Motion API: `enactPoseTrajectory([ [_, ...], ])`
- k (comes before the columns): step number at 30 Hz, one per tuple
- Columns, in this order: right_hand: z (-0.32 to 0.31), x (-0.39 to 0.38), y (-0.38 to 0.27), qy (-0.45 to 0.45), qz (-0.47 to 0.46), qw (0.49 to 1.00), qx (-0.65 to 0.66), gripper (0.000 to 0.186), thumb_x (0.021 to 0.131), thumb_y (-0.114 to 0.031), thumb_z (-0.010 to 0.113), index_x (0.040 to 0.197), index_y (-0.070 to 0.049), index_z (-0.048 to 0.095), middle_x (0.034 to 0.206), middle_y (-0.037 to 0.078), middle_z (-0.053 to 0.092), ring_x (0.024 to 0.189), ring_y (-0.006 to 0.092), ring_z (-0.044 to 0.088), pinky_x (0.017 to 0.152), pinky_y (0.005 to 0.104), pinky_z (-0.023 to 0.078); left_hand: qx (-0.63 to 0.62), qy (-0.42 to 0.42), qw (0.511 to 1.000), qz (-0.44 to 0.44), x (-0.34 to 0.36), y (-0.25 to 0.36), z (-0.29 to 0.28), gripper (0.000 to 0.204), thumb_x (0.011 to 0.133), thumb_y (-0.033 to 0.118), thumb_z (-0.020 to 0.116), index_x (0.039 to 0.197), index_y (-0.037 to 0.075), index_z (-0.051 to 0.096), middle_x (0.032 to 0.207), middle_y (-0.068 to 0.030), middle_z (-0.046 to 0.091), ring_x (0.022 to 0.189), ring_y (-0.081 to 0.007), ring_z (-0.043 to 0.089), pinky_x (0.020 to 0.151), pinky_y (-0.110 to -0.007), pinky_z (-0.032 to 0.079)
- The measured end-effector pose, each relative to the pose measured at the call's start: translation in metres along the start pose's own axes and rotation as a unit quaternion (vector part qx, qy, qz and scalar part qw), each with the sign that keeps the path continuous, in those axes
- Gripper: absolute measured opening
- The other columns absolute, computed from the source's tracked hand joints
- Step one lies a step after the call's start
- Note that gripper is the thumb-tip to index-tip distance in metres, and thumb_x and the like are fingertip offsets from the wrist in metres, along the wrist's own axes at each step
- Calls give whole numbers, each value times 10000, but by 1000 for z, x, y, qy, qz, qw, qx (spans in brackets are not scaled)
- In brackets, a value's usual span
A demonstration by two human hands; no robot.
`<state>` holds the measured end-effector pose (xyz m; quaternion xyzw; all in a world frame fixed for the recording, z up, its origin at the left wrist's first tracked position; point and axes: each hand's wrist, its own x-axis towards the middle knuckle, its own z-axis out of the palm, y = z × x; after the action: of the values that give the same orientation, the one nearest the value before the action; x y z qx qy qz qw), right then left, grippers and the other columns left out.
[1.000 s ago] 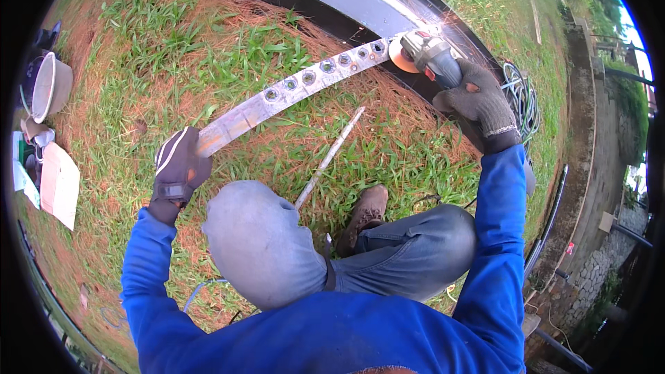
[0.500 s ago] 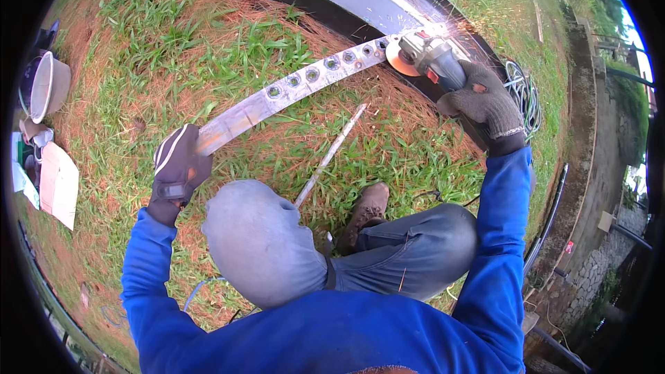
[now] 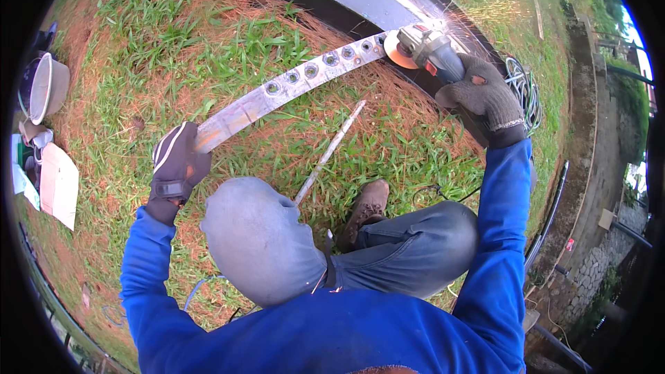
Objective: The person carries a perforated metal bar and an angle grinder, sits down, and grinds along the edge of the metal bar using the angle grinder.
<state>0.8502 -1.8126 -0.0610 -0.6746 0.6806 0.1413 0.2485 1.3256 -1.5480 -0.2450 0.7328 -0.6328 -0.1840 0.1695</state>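
In a dark glove with white stripes, my left hand [image 3: 181, 159] is closed around the near end of a long metal bar [image 3: 249, 107]. Several round holes run along the bar toward its far end, which rests on a dark steel beam [image 3: 332, 1]. My right hand [image 3: 485, 93], in a grey knit glove with a hole in it, grips the body of an angle grinder [image 3: 436, 52]. The grinder's orange disc [image 3: 400, 50] shows at its left side, by the bar's far end. Bright sparks fly off to the right, and their glare hides the exact contact point.
A thin pale rod [image 3: 331, 151] lies in the grass before my bent knees. Coiled cable [image 3: 523, 93] sits right of my right hand. At far left stand a white bucket [image 3: 50, 88] and a piece of cardboard [image 3: 59, 183]. A concrete edge [image 3: 585, 118] runs along the right.
The grinder has shifted very slightly left, and the sparks now spray farther to the right. My left hand keeps its hold on the bar with little movement.
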Motion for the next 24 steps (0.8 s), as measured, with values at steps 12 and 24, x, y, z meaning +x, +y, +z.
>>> enactPoseTrajectory([
  [12, -2, -11, 3, 27, 0, 999, 36, 633, 744, -170, 925, 1343, -29, 774, 1068, 116, 812, 983, 234, 776, 887, 414, 618, -2, -6, 1000, 0, 3, 0, -1, 221, 858, 120, 793, 1007, 40, 652, 911, -241, 669, 875, -538, 668, 742, -570, 533],
  [24, -1, 3, 3, 1, 32, 999, 7, 694, 708, -209, 931, 1361, -24, 786, 1107, 147, 833, 996, 252, 799, 890, 409, 627, -3, 12, 1000, 9, -1, -3, 4, 247, 818, 130, 786, 998, 53, 635, 883, -223, 648, 872, -528, 667, 748, -586, 538],
])
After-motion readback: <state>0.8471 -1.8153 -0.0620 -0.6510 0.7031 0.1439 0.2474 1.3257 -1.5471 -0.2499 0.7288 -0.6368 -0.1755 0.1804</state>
